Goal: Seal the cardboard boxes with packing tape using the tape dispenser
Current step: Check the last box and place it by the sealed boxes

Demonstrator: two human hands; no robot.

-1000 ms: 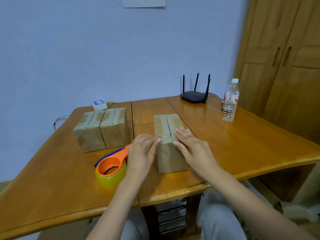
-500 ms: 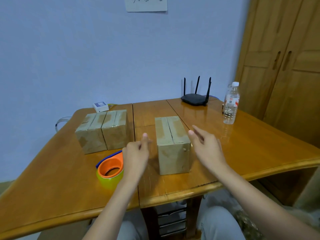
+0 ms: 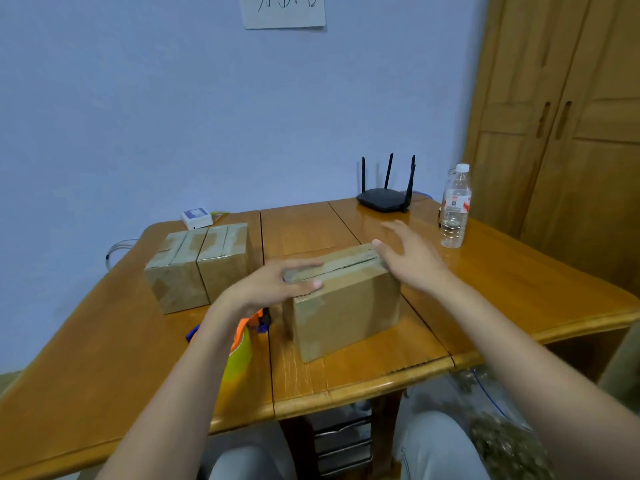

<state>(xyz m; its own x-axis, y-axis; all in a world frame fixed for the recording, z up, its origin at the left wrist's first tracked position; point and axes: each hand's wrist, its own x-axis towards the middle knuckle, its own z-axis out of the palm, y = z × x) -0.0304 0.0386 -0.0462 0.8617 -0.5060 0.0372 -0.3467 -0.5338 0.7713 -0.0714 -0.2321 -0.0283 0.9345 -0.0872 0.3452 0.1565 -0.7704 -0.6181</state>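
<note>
A cardboard box (image 3: 346, 306) sits near the middle of the wooden bench (image 3: 519, 289), turned so its taped top seam runs from nine o'clock toward two o'clock. The left hand (image 3: 273, 285) lies with straight fingers against the box's left end, thumb at the top edge. The right hand (image 3: 412, 258) is spread wide at the box's right end; whether it touches the cardboard is hard to tell. The orange and yellow tape dispenser (image 3: 242, 344) rests on the bench at seven o'clock from the box, mostly hidden behind the left forearm. Two more taped boxes (image 3: 197, 265) stand side by side at ten o'clock. A router (image 3: 384, 199) and water bottle (image 3: 455, 206) stand toward one o'clock.
</note>
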